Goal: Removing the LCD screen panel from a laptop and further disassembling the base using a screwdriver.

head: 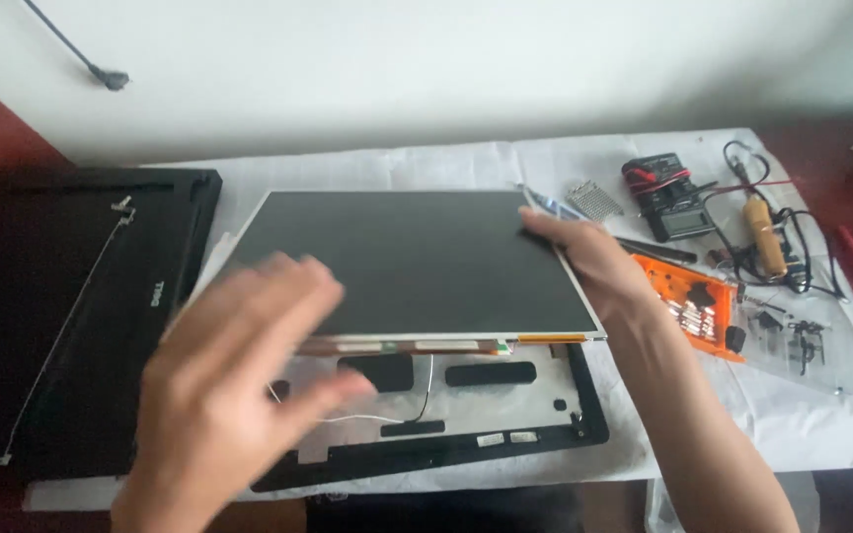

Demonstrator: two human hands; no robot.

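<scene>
A flat dark laptop display panel is lifted a little above a white cloth. My right hand grips its right edge, thumb on the dark face. My left hand is blurred, fingers spread, near the panel's lower left corner; whether it touches the panel I cannot tell. Under the panel lies a black plastic bezel frame with thin white wires running across it.
A black laptop lid shell with metal hinge rails lies at the left. To the right are an orange bit case, a multimeter, a soldering iron, loose screws and small parts. A white wall stands behind the table.
</scene>
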